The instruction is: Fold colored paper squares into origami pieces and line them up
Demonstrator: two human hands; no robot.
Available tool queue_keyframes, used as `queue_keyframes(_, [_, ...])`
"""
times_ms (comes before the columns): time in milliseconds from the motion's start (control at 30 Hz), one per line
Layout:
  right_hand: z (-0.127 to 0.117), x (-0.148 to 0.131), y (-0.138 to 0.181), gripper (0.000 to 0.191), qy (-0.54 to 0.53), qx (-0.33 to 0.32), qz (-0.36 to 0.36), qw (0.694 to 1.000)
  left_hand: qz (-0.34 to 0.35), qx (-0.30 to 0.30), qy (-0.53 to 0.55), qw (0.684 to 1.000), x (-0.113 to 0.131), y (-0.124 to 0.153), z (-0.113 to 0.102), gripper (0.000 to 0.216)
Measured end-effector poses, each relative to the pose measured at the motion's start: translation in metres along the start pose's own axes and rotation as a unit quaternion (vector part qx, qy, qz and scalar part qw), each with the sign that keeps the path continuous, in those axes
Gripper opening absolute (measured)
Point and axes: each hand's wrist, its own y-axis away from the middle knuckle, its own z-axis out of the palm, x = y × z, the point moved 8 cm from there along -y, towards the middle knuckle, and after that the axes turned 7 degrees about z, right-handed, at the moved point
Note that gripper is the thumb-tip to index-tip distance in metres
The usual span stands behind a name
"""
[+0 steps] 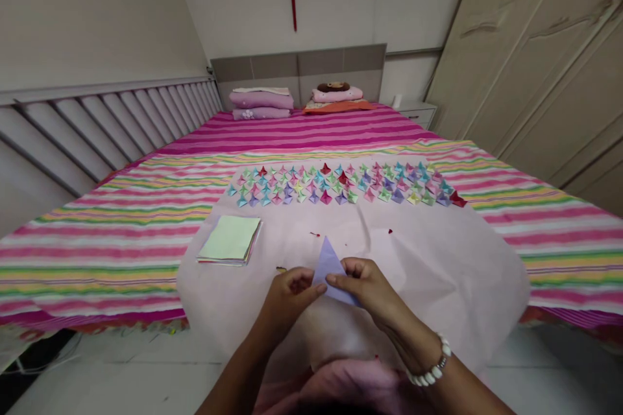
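Head view. A folded lavender paper triangle (327,260) sits between the hands, its apex pointing away from the wearer; left hand (289,293) and right hand (368,286) both grip it, thumbs on top, neither hand nearer.

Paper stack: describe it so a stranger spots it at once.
On the striped bed is a pale pink sheet. The paper stack sits on its left side, nearer than the folded paper pieces; unlike them, it is flat with a pale green top.
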Motion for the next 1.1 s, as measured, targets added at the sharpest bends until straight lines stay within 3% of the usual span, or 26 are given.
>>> queue_keyframes(133, [-0.001,-0.006,0.001,0.033,-0.023,0.015,-0.016,0.999,0.034,0.009,-0.042,0.998,0.002,0.002,0.005,0.032])
queue_keyframes(400, [-0.022,-0.039,0.016,0.025,-0.059,0.083,-0.096,0.99,0.003,-0.02,0.071,0.997,-0.012,0.006,0.004,0.034])
queue_keyframes(667, [0.001,-0.03,0.019,0.032,-0.085,-0.012,-0.025,0.996,-0.013,-0.084,0.133,0.987,-0.019,0.016,0.017,0.034])
queue_keyframes(1100, [0.004,-0.025,0.019,0.025,-0.069,-0.039,-0.022,0.997,-0.01,-0.088,0.071,0.994,-0.015,0.019,0.016,0.033])
